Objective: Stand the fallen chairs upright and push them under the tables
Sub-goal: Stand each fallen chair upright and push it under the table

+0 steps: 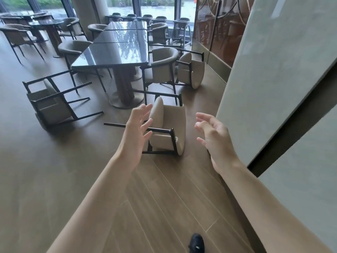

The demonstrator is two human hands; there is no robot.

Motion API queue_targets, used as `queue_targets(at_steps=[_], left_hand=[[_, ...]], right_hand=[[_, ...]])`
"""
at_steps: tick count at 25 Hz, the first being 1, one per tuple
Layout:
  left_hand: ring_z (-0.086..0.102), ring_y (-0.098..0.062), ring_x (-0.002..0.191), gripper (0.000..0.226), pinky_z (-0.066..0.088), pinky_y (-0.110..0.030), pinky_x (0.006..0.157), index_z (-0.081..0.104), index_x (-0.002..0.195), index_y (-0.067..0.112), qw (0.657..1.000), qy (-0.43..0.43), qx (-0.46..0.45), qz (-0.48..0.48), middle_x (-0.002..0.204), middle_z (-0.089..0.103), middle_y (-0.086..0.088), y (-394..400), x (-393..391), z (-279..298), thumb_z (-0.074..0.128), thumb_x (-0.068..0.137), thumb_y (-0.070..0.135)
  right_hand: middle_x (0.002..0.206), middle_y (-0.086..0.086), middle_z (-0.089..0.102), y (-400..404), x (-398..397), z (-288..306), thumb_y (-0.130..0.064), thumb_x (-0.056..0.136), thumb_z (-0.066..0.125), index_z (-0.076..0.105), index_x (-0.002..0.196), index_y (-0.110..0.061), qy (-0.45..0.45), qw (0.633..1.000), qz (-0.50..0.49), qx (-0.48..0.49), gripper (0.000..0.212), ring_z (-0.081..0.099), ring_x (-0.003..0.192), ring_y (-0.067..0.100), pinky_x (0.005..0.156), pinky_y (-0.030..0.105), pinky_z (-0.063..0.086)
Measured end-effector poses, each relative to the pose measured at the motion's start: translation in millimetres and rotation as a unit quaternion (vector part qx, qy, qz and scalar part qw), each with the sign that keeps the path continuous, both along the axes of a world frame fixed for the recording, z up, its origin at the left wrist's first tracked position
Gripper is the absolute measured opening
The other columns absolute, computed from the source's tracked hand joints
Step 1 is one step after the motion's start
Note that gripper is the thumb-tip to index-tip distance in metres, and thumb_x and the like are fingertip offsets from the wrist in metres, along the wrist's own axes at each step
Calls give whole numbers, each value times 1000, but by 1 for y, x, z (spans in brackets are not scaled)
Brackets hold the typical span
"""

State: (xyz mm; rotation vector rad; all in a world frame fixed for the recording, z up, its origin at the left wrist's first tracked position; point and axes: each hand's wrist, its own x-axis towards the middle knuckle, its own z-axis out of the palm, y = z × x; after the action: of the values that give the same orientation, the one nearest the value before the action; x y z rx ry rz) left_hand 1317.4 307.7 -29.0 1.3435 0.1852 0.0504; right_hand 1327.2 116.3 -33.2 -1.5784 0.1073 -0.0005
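Observation:
A beige chair with black legs (169,128) lies on its side on the wooden floor just ahead of me. My left hand (135,132) is stretched toward it with spread fingers, in front of its legs and holding nothing. My right hand (213,137) hovers to the chair's right, fingers relaxed and empty. Two more fallen chairs lie nearby: one (51,103) left of the long dark table (116,50), another (191,70) to the table's right by the wall. An upright chair (162,66) stands at the table's right side.
A grey wall panel (273,79) rises close on my right. More upright chairs and a round table (45,24) fill the left back. Windows run along the far side. The table's pedestal base (124,99) stands on the floor. My dark shoe (197,243) shows at the bottom.

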Motion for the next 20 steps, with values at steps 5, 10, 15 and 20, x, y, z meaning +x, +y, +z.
queue_targets(at_steps=[5, 10, 15, 20], left_hand=[[48, -11, 136, 82, 33, -42, 115, 61, 133, 37, 1000, 3, -14, 14, 146, 52, 14, -36, 101, 0, 58, 57, 68], [49, -10, 134, 82, 33, -44, 116, 61, 132, 38, 999, 16, -18, 41, 141, 55, 17, -56, 202, -11, 59, 56, 69], [50, -9, 133, 77, 33, -44, 116, 62, 132, 36, 997, 19, -24, 71, 143, 55, 15, -48, 290, -29, 57, 61, 67], [51, -11, 133, 85, 35, -39, 113, 60, 135, 31, 995, 10, -45, 87, 140, 57, 12, -26, 390, -38, 59, 58, 65]], right_hand=[[116, -15, 66, -26, 111, -3, -19, 95, 57, 68, 117, -31, 16, 999, 29, -10, 27, 60, 113, 1, 110, 43, 44], [116, -12, 66, -37, 224, -7, -16, 96, 56, 67, 115, -28, 23, 998, 54, -14, 25, 61, 110, 2, 109, 42, 45], [116, -11, 66, -22, 316, -20, -15, 96, 55, 68, 114, -26, 42, 997, 69, -9, 25, 60, 111, 2, 110, 41, 44], [115, -9, 68, 2, 407, -29, -15, 95, 56, 68, 112, -26, 45, 997, 60, -12, 23, 62, 112, 6, 108, 42, 45]])
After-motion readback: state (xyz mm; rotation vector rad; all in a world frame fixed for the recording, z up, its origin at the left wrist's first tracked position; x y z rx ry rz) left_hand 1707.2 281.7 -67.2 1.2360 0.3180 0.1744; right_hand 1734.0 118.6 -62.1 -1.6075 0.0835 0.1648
